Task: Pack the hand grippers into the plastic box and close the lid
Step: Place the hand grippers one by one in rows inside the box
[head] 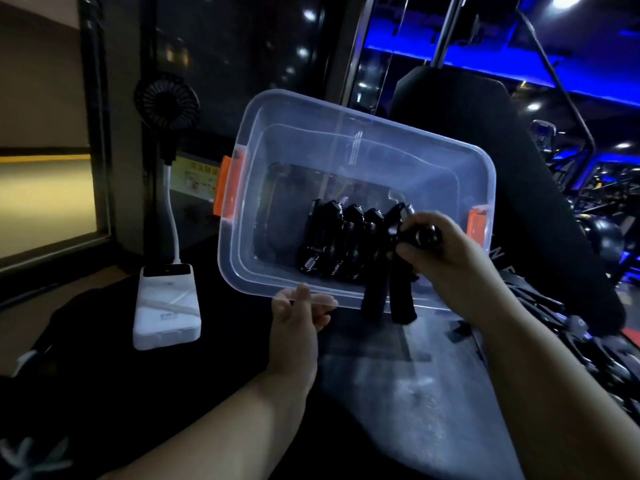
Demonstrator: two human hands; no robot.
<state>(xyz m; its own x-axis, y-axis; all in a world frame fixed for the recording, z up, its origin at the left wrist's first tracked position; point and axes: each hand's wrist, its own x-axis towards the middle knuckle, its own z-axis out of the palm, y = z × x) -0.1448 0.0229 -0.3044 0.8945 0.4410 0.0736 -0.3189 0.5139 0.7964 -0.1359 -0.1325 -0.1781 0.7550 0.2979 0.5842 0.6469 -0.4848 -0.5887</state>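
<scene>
- Left hand (298, 317) holds the box (349, 114) by its near rim, apparently tilting it toward the person for loading.
- Right hand (450, 251) grips a hand gripper (388, 296) over that rim, beside the row (337, 242) packed inside.

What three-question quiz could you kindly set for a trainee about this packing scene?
1. True or false: the plastic box is already closed with a lid.
2. What does the right hand hold? A a hand gripper; B a lid; C a phone.
3. Fill in: the box's latches are coloured ____.
Key: 1 false; 2 A; 3 orange.
</scene>
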